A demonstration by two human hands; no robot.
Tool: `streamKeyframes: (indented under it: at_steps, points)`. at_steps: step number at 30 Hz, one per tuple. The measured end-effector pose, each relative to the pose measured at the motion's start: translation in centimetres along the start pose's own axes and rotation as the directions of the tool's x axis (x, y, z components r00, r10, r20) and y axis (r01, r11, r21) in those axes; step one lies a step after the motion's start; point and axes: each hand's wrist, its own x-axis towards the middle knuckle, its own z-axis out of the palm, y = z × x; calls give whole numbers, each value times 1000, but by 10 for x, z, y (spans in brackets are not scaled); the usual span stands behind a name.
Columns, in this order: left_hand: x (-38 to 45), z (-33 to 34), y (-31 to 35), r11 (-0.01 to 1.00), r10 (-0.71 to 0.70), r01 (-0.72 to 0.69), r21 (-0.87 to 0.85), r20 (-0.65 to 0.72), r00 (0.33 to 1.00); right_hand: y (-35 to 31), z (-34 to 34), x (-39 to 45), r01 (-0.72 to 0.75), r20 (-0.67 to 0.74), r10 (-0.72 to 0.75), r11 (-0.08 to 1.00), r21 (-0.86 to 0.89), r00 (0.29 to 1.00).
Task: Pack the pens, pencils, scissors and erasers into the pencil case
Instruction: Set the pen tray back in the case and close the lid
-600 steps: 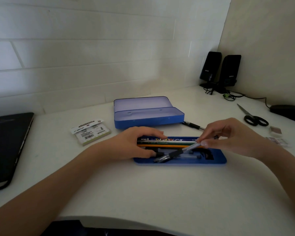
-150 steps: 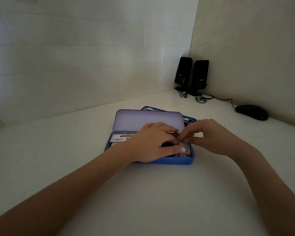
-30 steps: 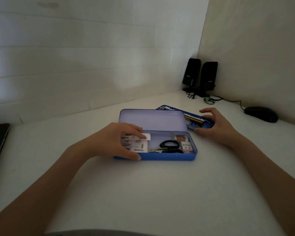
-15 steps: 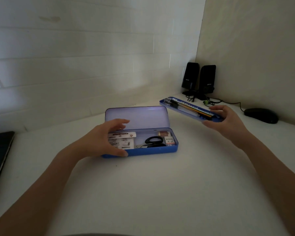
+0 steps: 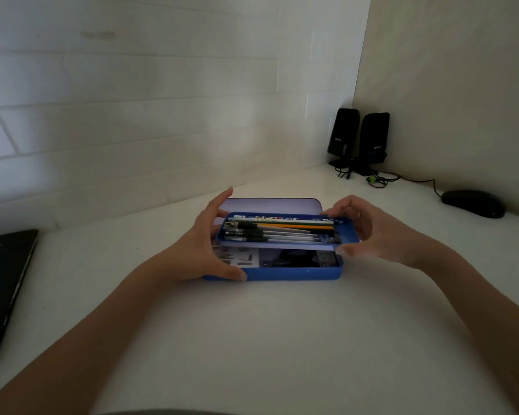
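case: blue pencil case (image 5: 294,274) open on white desk (image 5: 252,339), centre; lid (image 5: 270,203) up at far side
tray: blue insert tray (image 5: 349,239) w/ pens + pencils (image 5: 279,230), held just above case base, roughly level
L hand: left hand (image 5: 198,253) at left end; thumb on case near wall, fingers spread, touching tray end
R hand: right hand (image 5: 375,232) grips tray's right end, fingers curled round it
under tray: scissors (image 5: 291,259) dark, partly hidden; eraser packs (image 5: 237,259) at left
bg: speakers (image 5: 358,139) + mouse (image 5: 472,203) far right, laptop (image 5: 3,289) left

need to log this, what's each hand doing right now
Left hand: steadies the pencil case, fingers fairly straight.
Right hand: grips the pen tray.
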Motion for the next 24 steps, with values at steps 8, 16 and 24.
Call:
streamKeyframes:
  at_steps: [8,16,24]
  points:
    - [1,1,4,982,-40,23,185,92,995,0,1,-4,-90,208,135,973,-214,969]
    - [2,-1,-1,981,-103,75,181,151,983,-7,3,-3,-137,249,224,936,-323,942]
    - [1,4,5,979,-88,60,193,139,986,-7,1,1,-154,321,247,945,-289,914]
